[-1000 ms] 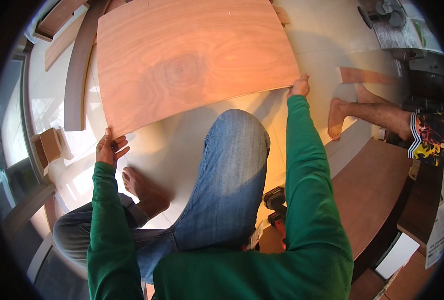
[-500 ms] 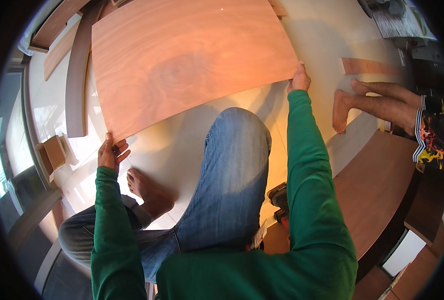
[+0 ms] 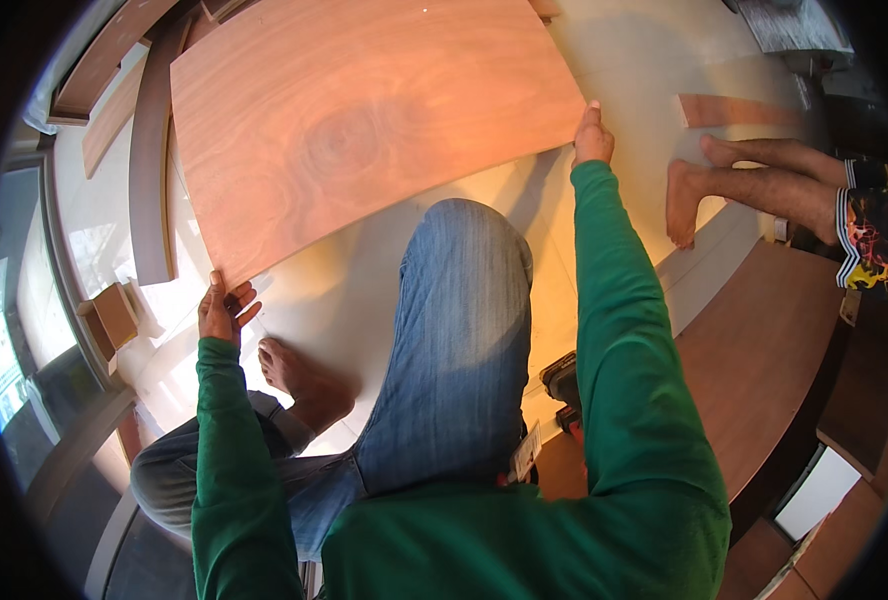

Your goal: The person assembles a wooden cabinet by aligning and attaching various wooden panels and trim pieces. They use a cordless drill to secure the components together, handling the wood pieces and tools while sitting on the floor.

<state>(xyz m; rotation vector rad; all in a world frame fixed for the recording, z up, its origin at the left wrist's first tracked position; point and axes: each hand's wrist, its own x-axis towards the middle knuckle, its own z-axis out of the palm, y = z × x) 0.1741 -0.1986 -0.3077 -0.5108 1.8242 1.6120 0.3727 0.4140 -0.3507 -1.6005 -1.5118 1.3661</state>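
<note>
A large reddish wooden panel (image 3: 384, 130) spans the upper middle, tilted with its left near corner lowest. At that corner is my left hand (image 3: 222, 312), its thumb on the top face and the other fingers curled at the edge. A small dark patch shows by those fingers; I cannot make out what it is. My right hand (image 3: 593, 136) grips the panel's right near corner, thumb up along the edge, its fingers partly hidden beneath. Below the panel are my raised knee in jeans and my bare foot.
Long boards (image 3: 152, 170) lie at the left, near a small open cardboard box (image 3: 110, 318). A black and red power tool (image 3: 564, 385) is beside my right arm. Another person's bare legs (image 3: 764, 185) reach in from the right, above a curved wooden panel (image 3: 759, 345).
The panel and my right hand sit slightly further left and the right corner a little higher in view. The whole view has also shifted slightly. Both hands keep their corners.
</note>
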